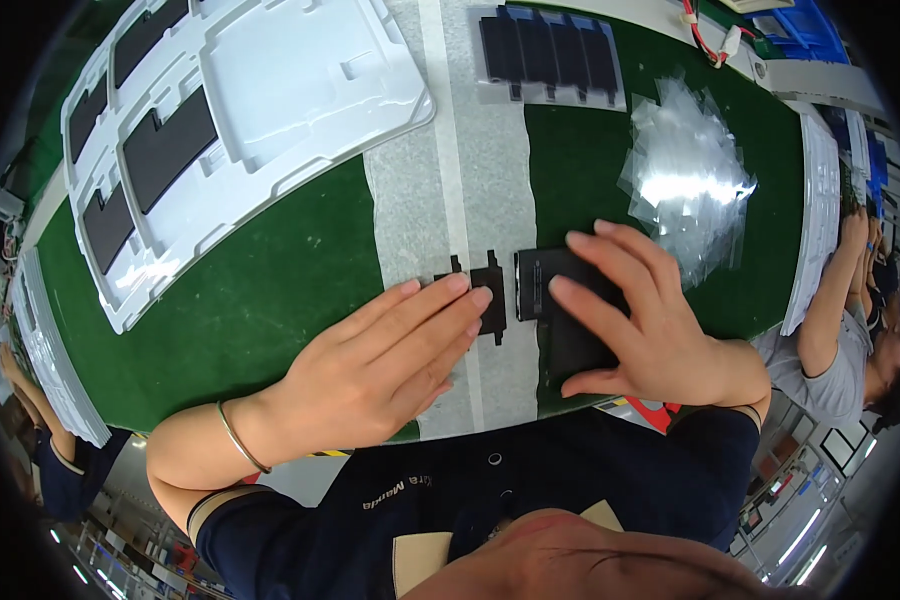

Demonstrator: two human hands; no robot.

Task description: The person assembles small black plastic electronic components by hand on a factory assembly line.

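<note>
While my left grip lies flat, fingers pressing a small black part, my right grip spreads wide over the black panel beside it.

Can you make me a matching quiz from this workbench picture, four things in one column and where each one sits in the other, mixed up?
Things:
1. white moulded tray
2. heap of clear plastic films
3. small black notched part
4. flat black rectangular piece

Places:
A. under the right hand
B. far left of the green mat
C. at the left hand fingertips, on the grey strip
D. far right of the mat

Pairs: 1-B, 2-D, 3-C, 4-A
</note>
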